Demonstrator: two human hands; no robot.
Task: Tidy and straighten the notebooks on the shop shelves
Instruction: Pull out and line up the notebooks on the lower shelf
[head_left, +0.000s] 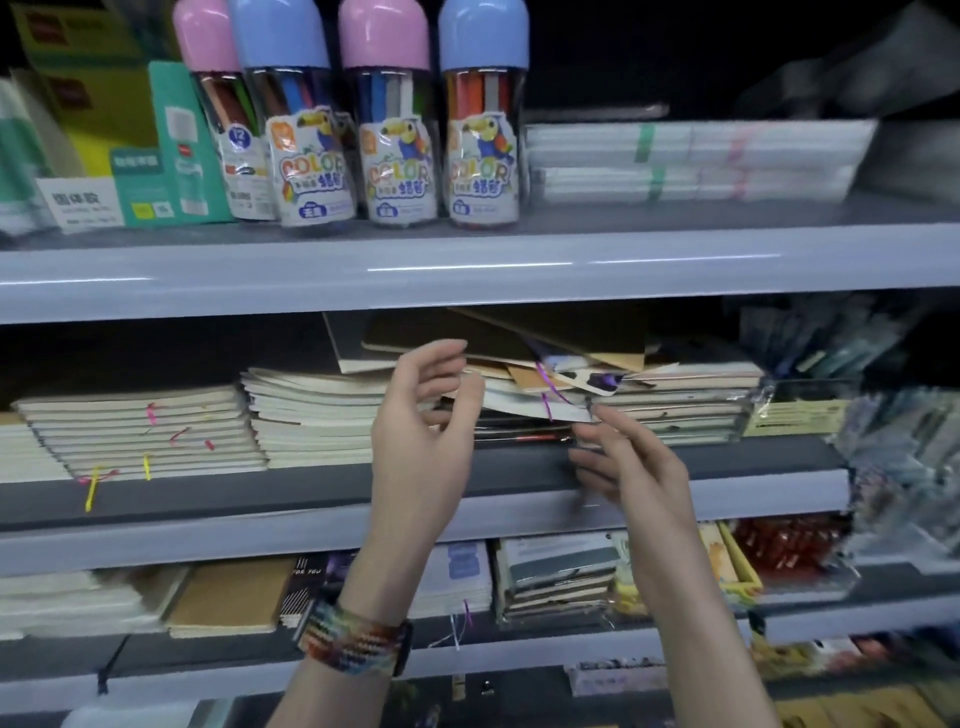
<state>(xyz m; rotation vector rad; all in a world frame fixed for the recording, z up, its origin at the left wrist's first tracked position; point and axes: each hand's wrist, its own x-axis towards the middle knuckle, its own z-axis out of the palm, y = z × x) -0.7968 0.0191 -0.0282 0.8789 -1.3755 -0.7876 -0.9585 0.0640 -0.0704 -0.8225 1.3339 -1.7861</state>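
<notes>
1. Basically, the skewed pile (519, 353) of notebooks sits mid-right on the middle shelf (208, 525), close to its front edge. It lies directly beyond both hands and between them.
2. Left hand (423, 436) hangs at the pile's left side, fingers loosely curved and spread, gripping nothing I can see. Thumb is touching or just shy of a page edge, can't say which.
3. Right hand (628, 467) reaches the near right corner of a white notebook (519, 406) jutting from the pile. Forefinger is at that corner, but blur hides whether it pinches or only touches: cannot tell.
4. Notebooks lie flat, long axes fanned at odd angles to the front edge. Squaring them likely means pressing in from both sides.
5. Materials: thin soft covers, kraft brown and black on top, cream page blocks, and a glossy purple ribbon (545, 379) trailing out. Probably floppy and slippery.
6. Tidy stacks (140, 431) to the left lie parallel to the front edge.
</notes>
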